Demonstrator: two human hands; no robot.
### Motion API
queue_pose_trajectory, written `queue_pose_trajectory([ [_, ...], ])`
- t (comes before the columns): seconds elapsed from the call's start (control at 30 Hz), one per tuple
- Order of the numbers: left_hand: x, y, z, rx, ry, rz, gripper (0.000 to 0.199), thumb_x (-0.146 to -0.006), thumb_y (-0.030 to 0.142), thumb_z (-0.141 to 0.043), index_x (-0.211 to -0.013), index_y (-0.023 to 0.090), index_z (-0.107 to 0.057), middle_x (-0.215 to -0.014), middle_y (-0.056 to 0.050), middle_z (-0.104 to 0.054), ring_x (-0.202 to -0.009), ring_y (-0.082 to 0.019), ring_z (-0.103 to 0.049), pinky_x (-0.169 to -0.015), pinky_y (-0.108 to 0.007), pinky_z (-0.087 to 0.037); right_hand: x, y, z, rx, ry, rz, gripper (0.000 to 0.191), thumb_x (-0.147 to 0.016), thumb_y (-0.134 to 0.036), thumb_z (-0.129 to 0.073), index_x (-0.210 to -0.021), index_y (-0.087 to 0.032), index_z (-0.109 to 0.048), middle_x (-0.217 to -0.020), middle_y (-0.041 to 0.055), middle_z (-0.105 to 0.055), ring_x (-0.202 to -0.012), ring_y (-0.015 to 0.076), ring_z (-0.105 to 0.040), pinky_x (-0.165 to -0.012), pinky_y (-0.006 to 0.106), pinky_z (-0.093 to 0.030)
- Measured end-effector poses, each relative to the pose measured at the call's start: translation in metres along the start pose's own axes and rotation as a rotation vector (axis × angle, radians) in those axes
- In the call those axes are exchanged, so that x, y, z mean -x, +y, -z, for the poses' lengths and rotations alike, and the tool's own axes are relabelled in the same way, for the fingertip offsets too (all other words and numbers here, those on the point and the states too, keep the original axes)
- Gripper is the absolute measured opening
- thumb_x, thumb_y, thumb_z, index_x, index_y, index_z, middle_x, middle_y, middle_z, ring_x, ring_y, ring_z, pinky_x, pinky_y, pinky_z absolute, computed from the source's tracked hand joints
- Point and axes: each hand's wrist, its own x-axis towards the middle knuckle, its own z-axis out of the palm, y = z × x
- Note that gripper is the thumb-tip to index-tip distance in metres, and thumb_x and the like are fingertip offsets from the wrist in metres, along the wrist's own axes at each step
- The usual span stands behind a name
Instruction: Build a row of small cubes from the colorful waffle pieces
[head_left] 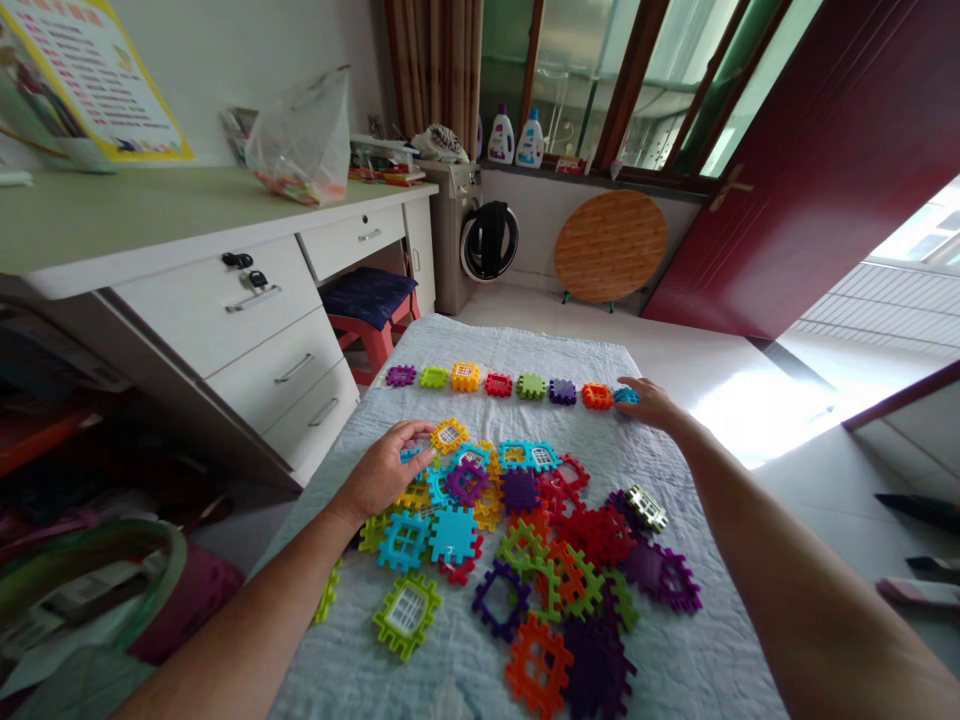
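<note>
A row of coloured plastic pieces runs across the cloth-covered table, from a purple piece [401, 375] at the left, past a yellow one [465, 377], to an orange one [597, 396] and a blue piece [626, 396] at the right end. My right hand [651, 403] has its fingers closed on that blue piece. Nearer to me lies a loose pile with a light blue square [453, 534], a red piece [600, 535] and many others. My left hand [390, 468] rests at the pile's left edge, its fingertips at a yellow piece [448, 435]; what it grips, if anything, is unclear.
A desk [187, 215] with drawers stands at the left, with a plastic bag [304, 145] on top. Beyond the table are a stool [371, 300], a washing machine [450, 235] and a round wooden board [611, 245]. A pink basket [191, 590] sits at the lower left.
</note>
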Motion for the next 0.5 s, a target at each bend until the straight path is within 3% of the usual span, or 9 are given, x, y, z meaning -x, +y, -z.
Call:
queue_pose_trajectory([
  [0.2, 0.0003, 0.0005, 0.0002, -0.024, 0.002, -0.012, 0.038, -0.080, 0.040, -0.055, -0.111, 0.018, -0.057, -0.114, -0.009, -0.061, -0.108, -0.023, -0.058, -0.095, -0.039, -0.046, 0.0049, -0.0050, 0.0032, 0.083, -0.008, -0.066, 0.061, -0.076, -0.047, -0.055, -0.131, -0.022, -0.050, -0.117, 0.0132, -0.060, -0.098, 0.0287, -0.061, -0.088, 0.039, -0.044],
  [0.5, 0.0010, 0.0023, 0.0008, -0.048, 0.002, -0.025, 0.036, -0.079, 0.037, -0.055, -0.111, 0.019, -0.058, -0.114, -0.008, -0.061, -0.108, -0.022, -0.058, -0.095, -0.038, -0.046, 0.0081, -0.0089, 0.0045, 0.110, 0.000, -0.068, 0.055, -0.076, -0.043, -0.055, -0.126, -0.021, -0.054, -0.109, 0.0114, -0.063, -0.097, 0.0264, -0.059, -0.090, 0.038, -0.040],
])
